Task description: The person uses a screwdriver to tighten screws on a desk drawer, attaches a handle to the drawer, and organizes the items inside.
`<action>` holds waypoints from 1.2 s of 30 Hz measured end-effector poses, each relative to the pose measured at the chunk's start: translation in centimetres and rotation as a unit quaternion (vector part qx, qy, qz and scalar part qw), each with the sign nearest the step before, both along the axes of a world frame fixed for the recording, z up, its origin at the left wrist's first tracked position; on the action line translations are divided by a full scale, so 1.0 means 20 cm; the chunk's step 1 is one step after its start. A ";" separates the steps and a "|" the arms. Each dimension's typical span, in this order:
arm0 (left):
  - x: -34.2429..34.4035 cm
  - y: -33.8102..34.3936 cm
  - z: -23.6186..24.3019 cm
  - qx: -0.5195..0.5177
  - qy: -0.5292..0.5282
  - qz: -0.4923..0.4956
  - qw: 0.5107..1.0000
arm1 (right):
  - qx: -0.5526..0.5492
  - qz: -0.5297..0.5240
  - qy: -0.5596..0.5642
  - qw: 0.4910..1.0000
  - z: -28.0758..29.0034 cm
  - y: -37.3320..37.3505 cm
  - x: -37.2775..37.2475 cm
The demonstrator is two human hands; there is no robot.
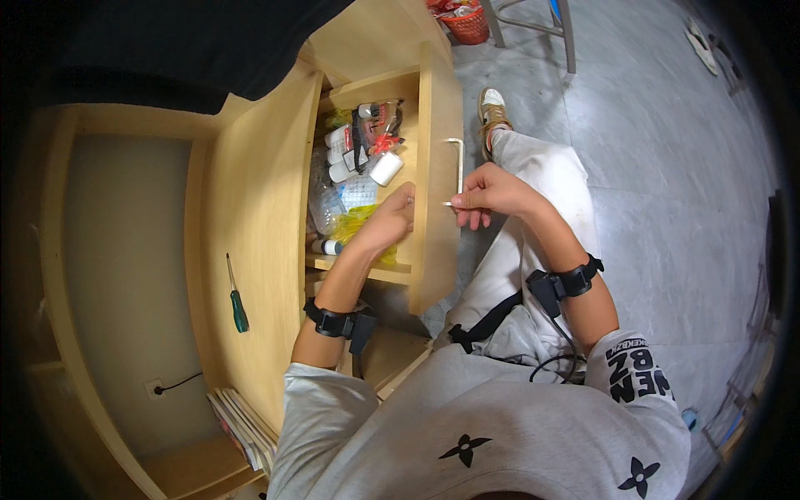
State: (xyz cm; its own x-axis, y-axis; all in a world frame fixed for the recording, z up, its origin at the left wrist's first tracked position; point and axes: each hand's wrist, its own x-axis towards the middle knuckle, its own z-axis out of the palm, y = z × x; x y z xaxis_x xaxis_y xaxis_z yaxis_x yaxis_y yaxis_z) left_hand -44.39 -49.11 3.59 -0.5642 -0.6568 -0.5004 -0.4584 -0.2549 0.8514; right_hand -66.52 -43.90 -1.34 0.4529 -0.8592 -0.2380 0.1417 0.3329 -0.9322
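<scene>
A light wooden drawer [440, 258] stands pulled out, full of small items. Inside it, my left hand [390, 223] is closed against the inner face of the front panel, fingertips at the wood; what they pinch, if anything, is hidden. On the outer side, my right hand [493, 193] grips the near end of a thin pale drawer handle [461, 160] between thumb and fingers. The handle's far end meets the panel. A green-handled screwdriver [239, 310] lies on the wooden desktop to the left.
White bottles [386, 168], a clear plastic bottle [322, 200] and a yellow plastic bag [354, 229] fill the drawer. Books [242, 429] stand at the desk's near end. Beyond are a red basket [468, 27] and a stool [533, 29]. Black cloth [183, 54] hangs at upper left.
</scene>
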 end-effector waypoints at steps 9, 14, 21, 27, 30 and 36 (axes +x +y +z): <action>0.01 -0.10 0.05 0.040 0.070 -0.011 0.997 | 0.112 -0.019 0.028 0.993 0.19 -0.09 -0.02; 0.01 -0.20 -0.01 0.029 0.069 -0.062 0.995 | 0.157 -0.077 0.067 0.982 0.29 -0.12 0.03; -0.01 -0.24 -0.02 0.018 0.035 -0.095 0.995 | 0.129 -0.177 0.121 0.968 0.33 -0.10 0.07; -0.01 -0.25 -0.05 0.046 0.051 -0.088 0.994 | 0.118 -0.189 0.112 0.968 0.30 -0.08 0.09; 0.01 -0.28 -0.13 0.117 0.032 -0.088 0.989 | 0.123 -0.188 0.127 0.966 0.29 -0.08 0.10; -0.01 -0.25 -0.10 0.116 -0.019 -0.114 0.987 | 0.118 -0.199 0.096 0.968 0.26 -0.07 0.12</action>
